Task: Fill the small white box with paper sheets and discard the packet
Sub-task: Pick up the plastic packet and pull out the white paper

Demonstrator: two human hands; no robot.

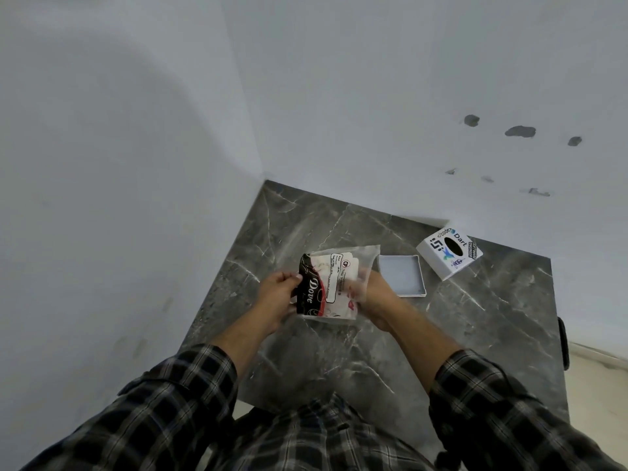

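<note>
Holding a packet [334, 287] of paper sheets in both hands, I keep it up above the gray table [373, 351]. My left hand [277, 294] is on the dark end of the packet, where white letters spell a name. The fingers [289, 277] of that hand are pinching the packet's edge, pressed close together. My right hand [375, 297] is behind the clear end of the packet. I can see it through the plastic, but it is blurry, so I cannot tell just how those fingers are set. They do seem to be gripping that side of the packet.

Inside the packet I can see white paper with a label and some red marks on it.

Just beside my right hand, on the table, lies a flat white tray [402, 275] with low walls. It looks like the bottom part of the small white box. Near it, a bit farther to the right, sits the box top [448, 254]. It is tilted, has a dark oval hole in the middle, and has stickers with words on it. It sits close to the white wall [373, 113].

My sleeves [176, 402] are dark with a check pattern.
</note>
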